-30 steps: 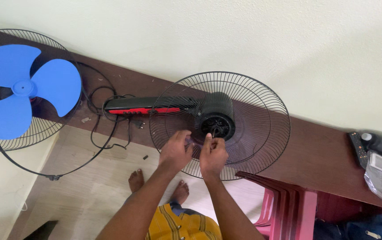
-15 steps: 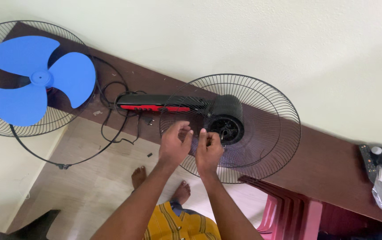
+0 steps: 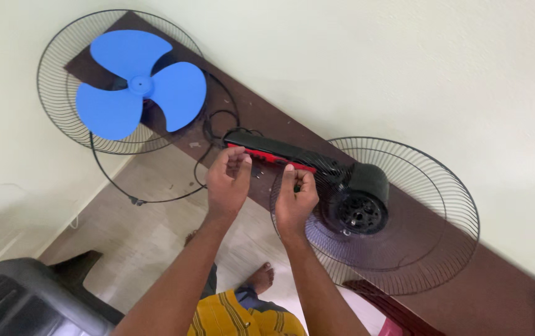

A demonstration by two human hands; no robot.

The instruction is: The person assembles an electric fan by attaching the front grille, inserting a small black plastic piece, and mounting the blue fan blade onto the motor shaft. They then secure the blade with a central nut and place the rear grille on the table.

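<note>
Two wire guards lie on the long brown shelf (image 3: 441, 298) against the pale wall; the one at the far left, a round black grille (image 3: 62, 93), carries a blue three-bladed fan blade (image 3: 137, 84) on top of it, and a loose black ring (image 3: 155, 186) hangs off the shelf edge below it; a black cord (image 3: 217, 124) curls beside that toward the black-and-red fan body (image 3: 273, 150), which lies flat along the shelf; the left hand (image 3: 228, 180) hovers just in front of this body, fingers curled in toward the thumb, though whether it pinches anything I cannot tell; just beside it the right hand (image 3: 295, 198) is loosely closed the same way, thumb raised, over the near rim of the second guard (image 3: 441, 186), and what it grips, if anything, is too small to make out; further right sits the black motor housing (image 3: 364, 196) at the middle of that guard, its round face turned up; low at the left corner stands a dark chair (image 3: 25, 298).
</note>
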